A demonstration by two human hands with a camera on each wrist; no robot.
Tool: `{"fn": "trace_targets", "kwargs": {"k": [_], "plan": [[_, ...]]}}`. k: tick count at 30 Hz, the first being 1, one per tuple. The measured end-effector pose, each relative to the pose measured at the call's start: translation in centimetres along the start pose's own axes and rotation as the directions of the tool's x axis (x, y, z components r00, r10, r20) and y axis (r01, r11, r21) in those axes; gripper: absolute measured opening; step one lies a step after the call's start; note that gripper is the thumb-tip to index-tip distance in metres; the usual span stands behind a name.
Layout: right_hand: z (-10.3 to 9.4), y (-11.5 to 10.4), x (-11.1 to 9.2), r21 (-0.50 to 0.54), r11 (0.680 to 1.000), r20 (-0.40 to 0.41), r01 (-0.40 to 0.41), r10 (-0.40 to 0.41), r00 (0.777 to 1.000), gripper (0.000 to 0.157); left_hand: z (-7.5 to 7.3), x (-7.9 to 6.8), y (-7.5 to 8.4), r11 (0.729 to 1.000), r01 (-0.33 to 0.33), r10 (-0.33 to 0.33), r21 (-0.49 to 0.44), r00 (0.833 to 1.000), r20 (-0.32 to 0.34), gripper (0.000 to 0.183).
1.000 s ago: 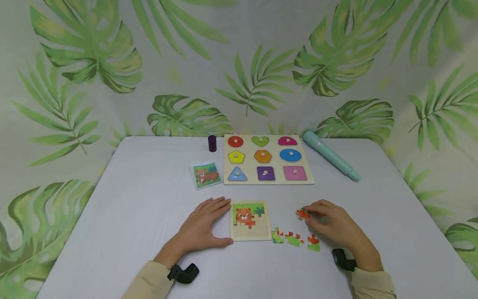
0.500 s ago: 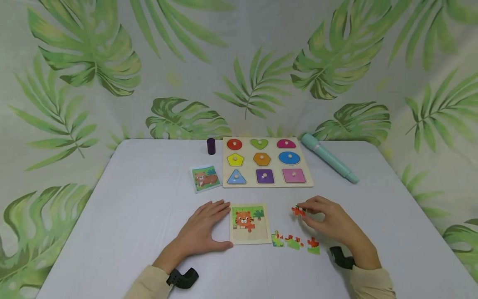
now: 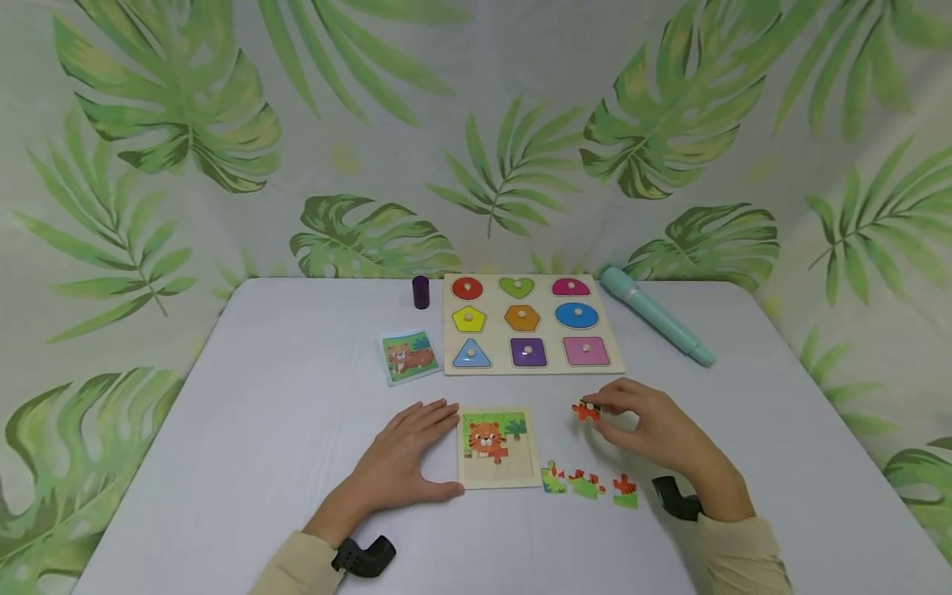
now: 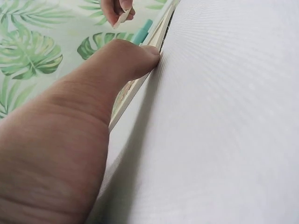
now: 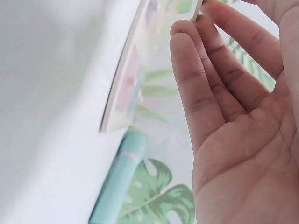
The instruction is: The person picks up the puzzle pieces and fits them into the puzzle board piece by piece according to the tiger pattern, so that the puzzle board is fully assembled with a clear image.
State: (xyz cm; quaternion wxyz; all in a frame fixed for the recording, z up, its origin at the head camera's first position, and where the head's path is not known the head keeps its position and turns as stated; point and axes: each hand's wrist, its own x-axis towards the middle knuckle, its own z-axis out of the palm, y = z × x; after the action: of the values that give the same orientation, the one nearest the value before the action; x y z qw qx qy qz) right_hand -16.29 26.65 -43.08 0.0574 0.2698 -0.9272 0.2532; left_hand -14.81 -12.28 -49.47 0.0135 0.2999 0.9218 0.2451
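Observation:
A square wooden jigsaw tray lies in front of the person, with a tiger's face and greenery fitted in its upper part and bare wood below. My left hand rests at its left side, fingertips at the upper corner and thumb at the lower one, as the left wrist view also shows along the tray's edge. To the right of the tray, my right hand pinches an orange jigsaw piece between thumb and fingers above the table. Its thin edge shows in the right wrist view. Several loose jigsaw pieces lie right of the tray.
Behind the tray lies a knob puzzle board with coloured shapes. A tiger picture card and a dark purple cylinder are at its left. A mint-green tube-shaped thing lies at its right. A leaf-print cloth hangs behind the table.
My right hand has moved left and slightly away from me, bringing the pinched jigsaw piece closer to the tray. The left hand has stayed at the tray's side.

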Motion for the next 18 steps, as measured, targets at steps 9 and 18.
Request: {"fn": "trace_targets", "kwargs": {"k": [9,18], "plan": [[-0.1,-0.8,0.9,0.021,1.000,0.043,0.001,-0.002,0.999,0.033,0.1,0.0,-0.2,1.000,0.000,0.000,0.000,1.000,-0.001,0.098],[0.0,-1.5,1.7,0.002,0.998,0.052,0.056,-0.056,0.997,0.032,0.1,0.0,-0.1,1.000,-0.003,0.003,-0.001,1.000,-0.001,0.097]]}}
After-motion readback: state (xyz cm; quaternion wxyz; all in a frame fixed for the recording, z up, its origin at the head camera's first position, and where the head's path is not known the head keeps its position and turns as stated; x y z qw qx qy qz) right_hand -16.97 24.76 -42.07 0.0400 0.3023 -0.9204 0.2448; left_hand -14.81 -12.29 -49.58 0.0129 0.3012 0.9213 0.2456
